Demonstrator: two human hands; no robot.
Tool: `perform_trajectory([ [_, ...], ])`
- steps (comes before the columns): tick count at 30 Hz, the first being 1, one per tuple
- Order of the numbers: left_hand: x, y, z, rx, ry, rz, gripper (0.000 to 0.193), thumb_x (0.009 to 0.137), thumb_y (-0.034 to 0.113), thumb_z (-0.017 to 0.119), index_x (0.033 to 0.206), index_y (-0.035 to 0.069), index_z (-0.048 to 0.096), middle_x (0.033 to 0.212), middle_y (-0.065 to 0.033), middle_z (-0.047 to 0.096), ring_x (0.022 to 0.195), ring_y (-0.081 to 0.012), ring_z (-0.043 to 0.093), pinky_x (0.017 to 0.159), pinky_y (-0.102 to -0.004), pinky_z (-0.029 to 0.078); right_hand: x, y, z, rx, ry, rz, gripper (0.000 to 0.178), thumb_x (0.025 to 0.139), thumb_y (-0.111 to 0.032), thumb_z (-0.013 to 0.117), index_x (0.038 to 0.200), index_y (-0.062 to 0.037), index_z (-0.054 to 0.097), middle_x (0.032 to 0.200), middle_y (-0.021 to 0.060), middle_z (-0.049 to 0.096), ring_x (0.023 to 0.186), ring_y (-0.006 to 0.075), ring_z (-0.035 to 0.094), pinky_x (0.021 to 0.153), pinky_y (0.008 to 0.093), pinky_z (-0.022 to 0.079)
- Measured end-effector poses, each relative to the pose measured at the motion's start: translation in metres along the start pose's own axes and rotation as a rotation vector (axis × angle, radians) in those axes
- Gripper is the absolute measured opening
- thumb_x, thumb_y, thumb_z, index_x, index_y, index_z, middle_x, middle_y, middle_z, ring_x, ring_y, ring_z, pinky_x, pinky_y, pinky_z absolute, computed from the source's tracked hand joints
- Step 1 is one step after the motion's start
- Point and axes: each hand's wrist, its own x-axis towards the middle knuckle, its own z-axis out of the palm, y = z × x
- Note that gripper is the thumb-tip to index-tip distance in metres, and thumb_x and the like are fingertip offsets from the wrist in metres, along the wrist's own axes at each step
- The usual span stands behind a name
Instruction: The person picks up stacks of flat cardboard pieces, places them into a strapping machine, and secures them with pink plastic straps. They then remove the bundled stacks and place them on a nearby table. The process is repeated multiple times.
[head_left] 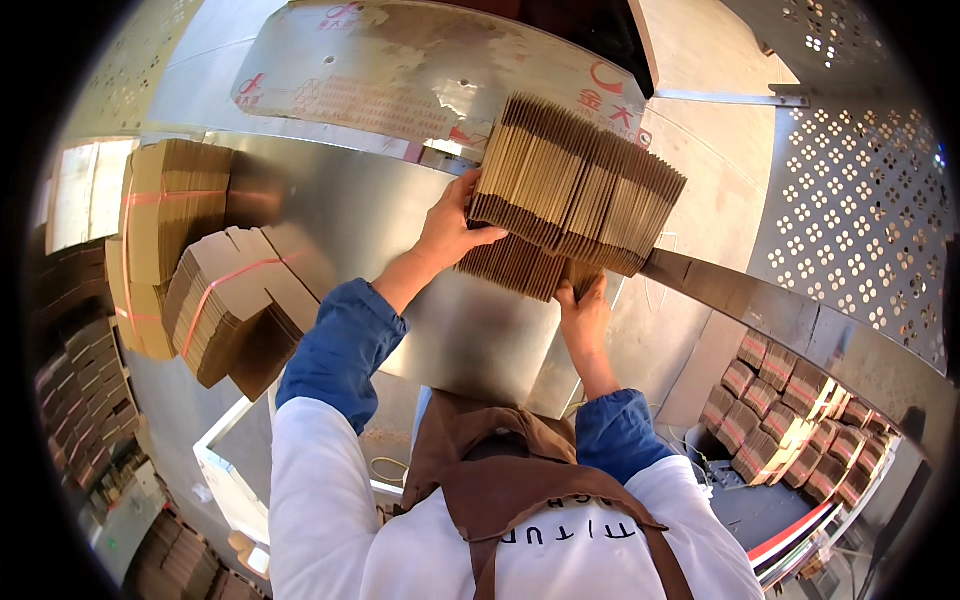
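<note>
A thick stack of flat-folded brown cardboard boxes (575, 185), its many edges showing, is in my two hands over the bright steel table (385, 200). My left hand (448, 228) grips its left end, with the thumb laid across the near side. At the near right side, the fingers of my right hand (585, 310) are closed on the cardboard from below. Part of that grip is hidden under the overhanging boxes. The stack sits at a slant, and its lower near part juts toward me.
Cardboard bundles bound with reddish straps (235, 285) stand at the table's left. Beyond the stack is a metal machine panel (390, 85). A long steel bar (760, 292) runs rightward from beside the stack, below a perforated metal guard (850, 200). More strapped bundles (770, 400) are piled at lower right.
</note>
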Motion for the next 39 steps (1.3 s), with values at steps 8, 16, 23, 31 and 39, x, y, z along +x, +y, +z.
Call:
perform_trajectory([
  [8,0.003,-0.007,0.002,-0.024,-0.002,0.007,0.091,0.067,0.025,0.083,0.140,0.005,0.033,0.132,-0.0193,0.050,0.120,-0.0323,0.052,0.099,-0.0388,0.045,0.000,-0.004,-0.002,-0.017,0.012,-0.002,0.072,0.082,-0.031,0.066,0.131,0.0104,0.034,0.078,0.0296,0.063,0.072,0.0467,0.062,0.064,0.0495,0.050],
  [16,0.003,-0.004,0.000,0.049,0.002,-0.012,0.093,0.067,0.020,0.083,0.142,0.002,0.032,0.128,-0.0153,0.054,0.117,-0.0248,0.055,0.098,-0.0343,0.044,-0.001,-0.002,0.000,-0.028,0.051,-0.049,0.072,0.082,-0.031,0.066,0.132,0.0095,0.034,0.079,0.0290,0.063,0.073,0.0468,0.062,0.064,0.0495,0.050],
  [23,0.008,-0.005,0.006,0.122,0.012,0.028,0.090,0.067,0.022,0.084,0.140,0.005,0.034,0.122,-0.0137,0.057,0.109,-0.0266,0.058,0.093,-0.0354,0.048,0.000,-0.008,0.000,-0.012,0.022,0.030,0.072,0.082,-0.030,0.066,0.134,0.0066,0.032,0.082,0.0278,0.065,0.076,0.0458,0.063,0.068,0.0486,0.050],
  [31,0.008,-0.002,0.004,0.112,-0.034,-0.006,0.091,0.067,0.029,0.083,0.139,0.006,0.032,0.131,-0.0186,0.047,0.116,-0.0344,0.054,0.095,-0.0411,0.048,0.002,-0.003,0.001,-0.030,-0.014,0.070,0.071,0.081,-0.029,0.066,0.134,0.0034,0.031,0.082,0.0260,0.065,0.076,0.0450,0.063,0.067,0.0486,0.050],
  [39,0.008,0.000,0.004,0.147,0.011,0.005,0.088,0.067,0.019,0.084,0.139,0.003,0.034,0.125,-0.0158,0.055,0.111,-0.0267,0.058,0.093,-0.0362,0.049,0.002,-0.014,-0.002,-0.053,-0.006,0.051,0.071,0.081,-0.030,0.065,0.133,0.0040,0.031,0.085,0.0257,0.065,0.076,0.0452,0.063,0.068,0.0491,0.050],
])
